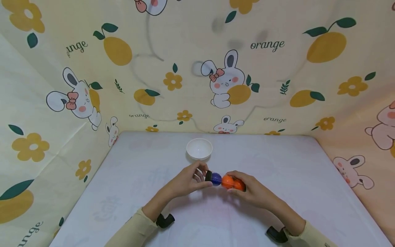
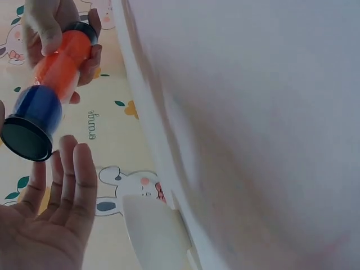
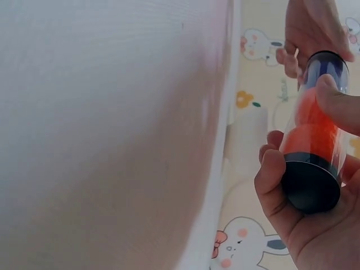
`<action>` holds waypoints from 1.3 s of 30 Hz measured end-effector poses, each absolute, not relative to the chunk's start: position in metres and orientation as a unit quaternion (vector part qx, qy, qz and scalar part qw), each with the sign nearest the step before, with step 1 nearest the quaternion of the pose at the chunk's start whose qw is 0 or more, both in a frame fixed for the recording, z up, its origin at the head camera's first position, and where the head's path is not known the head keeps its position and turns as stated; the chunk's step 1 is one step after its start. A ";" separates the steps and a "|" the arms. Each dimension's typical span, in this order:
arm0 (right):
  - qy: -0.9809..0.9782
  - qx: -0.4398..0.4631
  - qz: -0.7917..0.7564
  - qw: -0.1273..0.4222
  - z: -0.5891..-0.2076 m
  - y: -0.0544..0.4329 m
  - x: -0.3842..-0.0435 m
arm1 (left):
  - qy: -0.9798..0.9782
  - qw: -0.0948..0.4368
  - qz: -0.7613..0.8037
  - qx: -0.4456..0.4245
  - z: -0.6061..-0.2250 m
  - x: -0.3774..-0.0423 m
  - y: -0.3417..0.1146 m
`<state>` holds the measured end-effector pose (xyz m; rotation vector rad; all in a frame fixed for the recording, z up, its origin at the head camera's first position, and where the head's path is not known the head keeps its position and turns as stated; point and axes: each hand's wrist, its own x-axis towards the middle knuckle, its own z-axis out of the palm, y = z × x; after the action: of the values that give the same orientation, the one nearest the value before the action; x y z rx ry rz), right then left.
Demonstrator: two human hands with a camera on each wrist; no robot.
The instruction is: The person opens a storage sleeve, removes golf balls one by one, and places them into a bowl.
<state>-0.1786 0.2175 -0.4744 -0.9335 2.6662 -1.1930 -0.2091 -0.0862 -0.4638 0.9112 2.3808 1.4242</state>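
A clear tube (image 3: 291, 125) with black caps holds a blue ball (image 1: 216, 179) and two orange balls (image 1: 227, 181). My right hand (image 1: 254, 190) grips the orange end, thumb along one side and fingers curled round the other, as the right wrist view shows. At the blue end, my left hand (image 1: 188, 180) is around the black cap (image 2: 25, 139). Its fingers (image 2: 68, 174) are extended just beside the cap rim in the left wrist view; whether they touch it is unclear. The tube is held above the table, lying nearly level in the head view.
A white bowl (image 1: 199, 149) stands on the white-covered table (image 1: 148, 151), just beyond the left hand. Patterned cloth (image 1: 191, 41) with rabbits and oranges encloses the table at the back and both sides. Black wrist mounts (image 1: 165, 221) are on both forearms.
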 end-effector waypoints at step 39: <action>0.875 -0.290 -0.384 0.049 -0.472 0.220 -0.179 | 0.789 0.044 0.492 0.364 -0.456 -0.209 -0.089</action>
<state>-0.1789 0.2199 -0.4718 -0.8845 2.6658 -1.1703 -0.2093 -0.0891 -0.4558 1.1132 2.4119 1.5044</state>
